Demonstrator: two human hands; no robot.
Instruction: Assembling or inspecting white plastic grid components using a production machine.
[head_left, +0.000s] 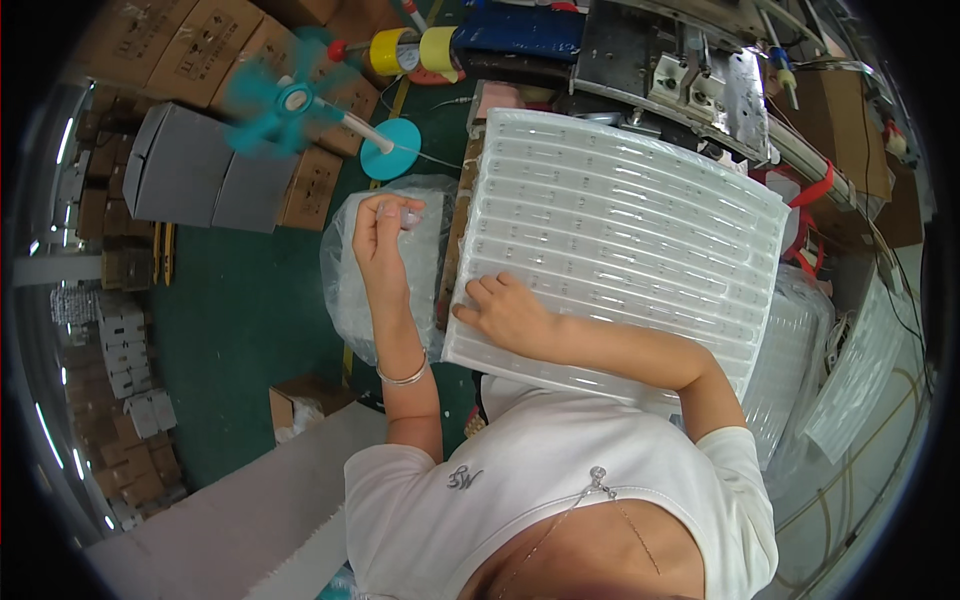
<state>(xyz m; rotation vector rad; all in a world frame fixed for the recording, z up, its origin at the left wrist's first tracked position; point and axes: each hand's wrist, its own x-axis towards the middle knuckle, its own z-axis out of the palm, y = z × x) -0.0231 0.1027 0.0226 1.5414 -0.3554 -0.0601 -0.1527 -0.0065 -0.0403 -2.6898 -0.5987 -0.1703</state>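
A stack of clear plastic sheets, moulded in long parallel ribs, lies slightly tilted in front of me. My right hand rests on its near left part, fingers curled in near the left edge; whatever they pinch is hidden. To the left, my left hand is raised with bent fingers closed on a small, clear, crumpled-looking piece, too small to name surely. Below that hand stands a large clear plastic bag with pale contents.
A blurred teal fan stands beyond the bag, before grey boxes and cardboard cartons. Metal machinery and yellow tape rolls border the far side. More wrapped ribbed sheets are at right.
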